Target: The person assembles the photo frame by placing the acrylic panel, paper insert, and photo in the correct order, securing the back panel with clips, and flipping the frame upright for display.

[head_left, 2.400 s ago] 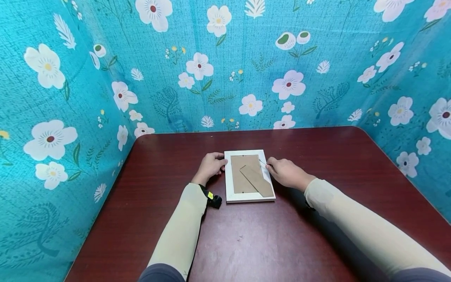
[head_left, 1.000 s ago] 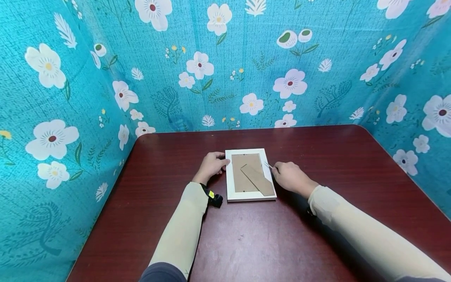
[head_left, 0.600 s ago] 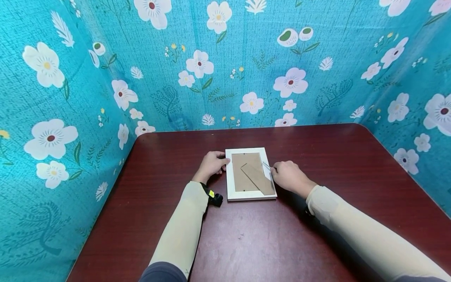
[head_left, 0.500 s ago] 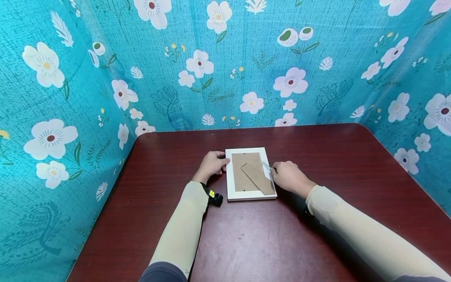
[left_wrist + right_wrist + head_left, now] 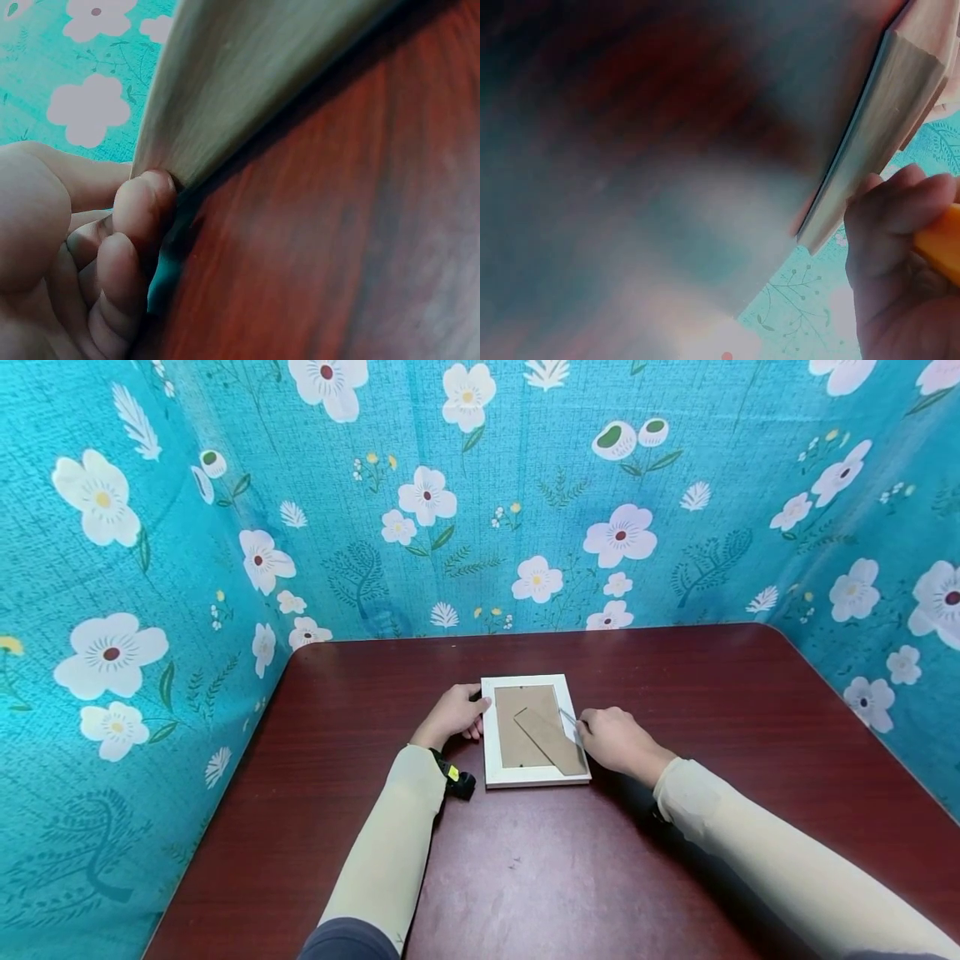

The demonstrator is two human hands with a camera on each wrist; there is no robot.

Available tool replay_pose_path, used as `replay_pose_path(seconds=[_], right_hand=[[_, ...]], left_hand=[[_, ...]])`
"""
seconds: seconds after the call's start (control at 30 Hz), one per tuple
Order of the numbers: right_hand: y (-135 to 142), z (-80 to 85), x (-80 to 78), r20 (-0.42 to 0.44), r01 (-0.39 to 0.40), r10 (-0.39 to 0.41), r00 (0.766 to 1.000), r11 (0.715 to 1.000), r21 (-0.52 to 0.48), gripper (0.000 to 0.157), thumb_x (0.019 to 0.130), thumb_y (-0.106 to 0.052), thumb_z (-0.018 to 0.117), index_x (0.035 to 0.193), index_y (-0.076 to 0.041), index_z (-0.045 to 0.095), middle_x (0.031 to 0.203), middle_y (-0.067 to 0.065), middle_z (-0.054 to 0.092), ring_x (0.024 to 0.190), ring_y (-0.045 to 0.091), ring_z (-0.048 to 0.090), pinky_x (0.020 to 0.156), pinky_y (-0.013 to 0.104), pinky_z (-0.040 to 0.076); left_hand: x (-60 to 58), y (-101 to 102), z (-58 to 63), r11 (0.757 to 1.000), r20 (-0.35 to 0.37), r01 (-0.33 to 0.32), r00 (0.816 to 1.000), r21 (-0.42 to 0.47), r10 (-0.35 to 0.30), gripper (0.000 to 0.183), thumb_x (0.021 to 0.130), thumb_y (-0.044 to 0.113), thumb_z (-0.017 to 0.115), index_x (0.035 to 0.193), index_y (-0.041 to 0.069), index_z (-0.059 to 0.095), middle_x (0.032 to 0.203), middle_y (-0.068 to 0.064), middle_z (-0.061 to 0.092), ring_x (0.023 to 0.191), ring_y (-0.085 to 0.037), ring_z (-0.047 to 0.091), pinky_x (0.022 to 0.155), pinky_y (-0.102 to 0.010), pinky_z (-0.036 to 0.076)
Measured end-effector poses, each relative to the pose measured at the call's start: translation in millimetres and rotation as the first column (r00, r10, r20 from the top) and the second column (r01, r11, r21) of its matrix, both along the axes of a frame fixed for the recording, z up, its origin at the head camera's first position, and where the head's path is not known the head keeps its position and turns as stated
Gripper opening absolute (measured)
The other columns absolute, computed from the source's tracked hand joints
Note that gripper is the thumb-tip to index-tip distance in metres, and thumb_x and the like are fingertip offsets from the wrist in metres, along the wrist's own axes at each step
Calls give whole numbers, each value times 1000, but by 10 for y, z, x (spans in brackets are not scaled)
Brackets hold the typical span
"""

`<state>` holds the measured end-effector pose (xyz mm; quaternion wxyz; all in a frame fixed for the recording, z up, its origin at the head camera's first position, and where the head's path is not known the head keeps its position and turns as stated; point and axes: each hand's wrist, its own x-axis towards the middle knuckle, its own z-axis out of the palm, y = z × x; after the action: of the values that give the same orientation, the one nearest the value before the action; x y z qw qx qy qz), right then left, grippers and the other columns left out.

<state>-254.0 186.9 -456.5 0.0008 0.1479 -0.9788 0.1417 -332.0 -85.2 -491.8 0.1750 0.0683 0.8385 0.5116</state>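
A white picture frame [image 5: 492, 752] lies face down on the table, its brown backing board [image 5: 513, 739] and slanting stand leg [image 5: 561, 750] uppermost. My left hand [image 5: 453, 712] grips the frame's left edge, thumb on top; in the left wrist view its curled fingers press the wooden side [image 5: 225, 90]. At the opposite edge, my right hand [image 5: 615, 739] holds what looks like a screwdriver [image 5: 567, 716], its thin metal shaft reaching over the inner right edge of the backing. The orange handle [image 5: 939, 244] shows in the right wrist view. Where the tip touches is too small to tell.
The dark red-brown table [image 5: 360, 710] has rounded far corners. A blue flowered cloth [image 5: 480, 585] hangs behind it and along both sides. A black wrist camera [image 5: 459, 783] sits on the left wrist, close to the frame's lower left corner.
Over the last two seconds my right hand has moved slightly toward me, bringing the screwdriver shaft lower along the frame's right side. My left hand keeps its grip, and the frame stays put.
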Motion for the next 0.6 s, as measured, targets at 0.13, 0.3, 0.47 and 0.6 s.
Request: replay_pose_path(seconds=[0.13, 0.3, 0.47, 0.6], right_hand=[[-8, -6, 6, -16, -25, 25, 1000, 1000, 15, 26, 98, -14, 51, 75, -6, 61, 60, 1, 53, 57, 18, 51, 58, 39, 47], [-48, -12, 20, -69, -47, 50, 996, 998, 43, 28, 95, -10, 51, 68, -9, 51, 57, 3, 48, 55, 22, 53, 55, 43, 49], [-88, -62, 40, -121, -56, 64, 991, 996, 68, 26, 93, -7, 50, 68, -7, 46, 56, 6, 46, 52, 25, 54, 52, 47, 49], [-109, -107, 67, -150, -53, 65, 987, 995, 83, 23, 90, -4, 50, 68, -7, 43, 54, 7, 44, 49, 27, 54, 47, 47, 48]], left_hand=[[3, 13, 9, 1000, 6, 11, 1000, 9, -11, 51, 102, 22, 52, 149, 6, 38, 60, -16, 61, 44, -21, 59, 46, -33, 52], [11, 32, 42, 1000, -3, 20, 1000, 12, -20, 42, 103, 20, 49, 143, 5, 44, 59, -17, 60, 43, -20, 58, 45, -32, 52], [13, 29, 26, 1000, -3, 18, 1000, 19, -18, 41, 103, 19, 49, 141, 5, 46, 58, -16, 59, 42, -20, 57, 44, -32, 51], [15, 29, 5, 1000, -4, 29, 1000, 7, -29, 37, 104, 20, 49, 138, 5, 49, 57, -15, 59, 42, -19, 57, 45, -32, 52]])
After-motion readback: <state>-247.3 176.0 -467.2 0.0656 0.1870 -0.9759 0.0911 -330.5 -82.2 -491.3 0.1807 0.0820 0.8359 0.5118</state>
